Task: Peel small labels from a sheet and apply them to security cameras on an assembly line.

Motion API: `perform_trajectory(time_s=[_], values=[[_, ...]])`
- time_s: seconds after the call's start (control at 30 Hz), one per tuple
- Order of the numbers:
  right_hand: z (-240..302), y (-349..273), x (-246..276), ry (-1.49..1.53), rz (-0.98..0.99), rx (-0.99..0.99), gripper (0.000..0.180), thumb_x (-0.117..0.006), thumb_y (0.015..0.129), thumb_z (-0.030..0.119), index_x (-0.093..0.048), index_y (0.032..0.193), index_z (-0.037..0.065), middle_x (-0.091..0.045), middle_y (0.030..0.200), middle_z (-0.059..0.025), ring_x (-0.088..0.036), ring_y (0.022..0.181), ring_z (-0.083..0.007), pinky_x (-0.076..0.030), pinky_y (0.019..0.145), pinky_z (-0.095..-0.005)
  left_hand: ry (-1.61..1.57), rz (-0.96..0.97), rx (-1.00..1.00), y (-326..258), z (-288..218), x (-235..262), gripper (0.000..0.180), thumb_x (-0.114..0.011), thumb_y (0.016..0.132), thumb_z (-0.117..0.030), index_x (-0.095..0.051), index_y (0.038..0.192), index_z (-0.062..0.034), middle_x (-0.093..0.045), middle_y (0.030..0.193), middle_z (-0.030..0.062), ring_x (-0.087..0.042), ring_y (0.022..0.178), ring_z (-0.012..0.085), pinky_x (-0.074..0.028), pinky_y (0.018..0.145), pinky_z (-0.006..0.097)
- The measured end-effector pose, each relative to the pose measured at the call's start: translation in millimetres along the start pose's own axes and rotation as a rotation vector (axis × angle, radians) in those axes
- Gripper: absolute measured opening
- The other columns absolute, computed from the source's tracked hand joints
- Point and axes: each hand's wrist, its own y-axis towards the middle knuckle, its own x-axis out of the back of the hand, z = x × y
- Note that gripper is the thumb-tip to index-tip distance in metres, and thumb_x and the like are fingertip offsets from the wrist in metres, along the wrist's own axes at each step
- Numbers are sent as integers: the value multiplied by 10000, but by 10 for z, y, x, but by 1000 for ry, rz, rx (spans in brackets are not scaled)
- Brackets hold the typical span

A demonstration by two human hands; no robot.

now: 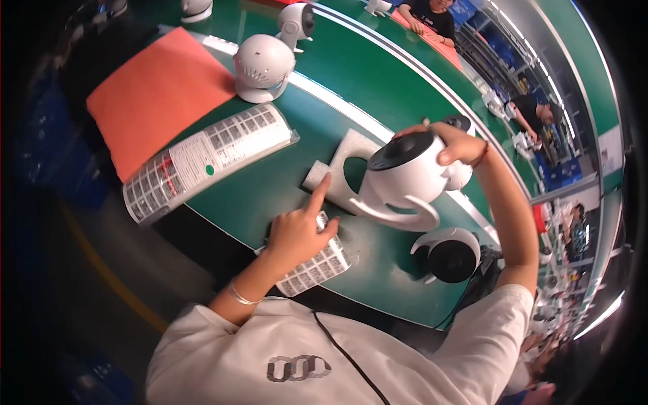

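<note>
My right hand (pixel 462 145) is closed around the upper part of a white security camera (pixel 405 169) with a round black face. The camera is tilted, with its face upward and its curved stand toward me. Beside and partly under it lies a grey-white foam piece (pixel 345 152) with a round cutout. My left hand (pixel 297 233) has its index finger stretched out, the tip at the small end block of the foam. Thumb and index are spread, and nothing shows between them. Under this hand lies a sheet of labels (pixel 317 270), partly covered by it.
A larger label sheet (pixel 209 158) and an orange mat (pixel 158 98) lie at the left. More white cameras stand on the green table: one (pixel 263 64) at the back, another (pixel 449 260) at the right. Across the conveyor line, another person (pixel 432 23) sits.
</note>
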Motion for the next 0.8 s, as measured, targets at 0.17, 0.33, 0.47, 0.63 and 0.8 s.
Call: perform_trajectory(time_s=[0.17, 0.33, 0.47, 0.63, 0.8], values=[[-429, 373, 101, -86, -72, -304, 807, -828, 629, 502, -596, 1182, -38, -573, 805, 4, -499, 684, -68, -343, 543, -199, -167, -1, -33, -99, 177, 59, 781, -671, 826, -300, -303, 1497, -143, -592, 550, 138, -610, 520, 380, -509, 527, 483], [-147, 232, 278, -446, -351, -159, 536, -782, 783, 401, -692, 1089, -29, -700, 1030, -111, -622, 949, -169, -470, 869, -299, -266, 12, -21, -119, 214, 141, 722, -677, 827, -288, -376, 1465, -136, -574, 518, 87, -607, 481, 323, -503, 496, 443], [-500, -378, 1178, -949, -873, -143, 680, -833, 706, 431, -639, 1217, 27, -676, 1172, -154, -673, 1014, -239, -514, 850, -337, -299, 27, -7, -143, 205, 155, 680, -683, 829, -301, -422, 1437, -141, -567, 498, 76, -609, 463, 295, -507, 481, 425], [-1861, -1370, 1897, -1237, -760, -583, 1205, -882, 540, 530, -281, 1505, 131, -645, 1180, -223, -632, 1081, -381, -509, 914, -423, -288, 63, -35, -80, 204, 118, 584, -676, 843, -343, -507, 1366, -146, -576, 494, 55, -618, 460, 265, -515, 461, 398], [-1547, -798, 1494, -1149, -827, -751, 1085, -882, 523, 403, -366, 1426, 91, -662, 1140, -206, -640, 1061, -368, -516, 901, -428, -258, 26, 4, -159, 177, 195, 526, -671, 845, -318, -545, 1320, -131, -595, 525, 46, -604, 443, 240, -496, 435, 374]])
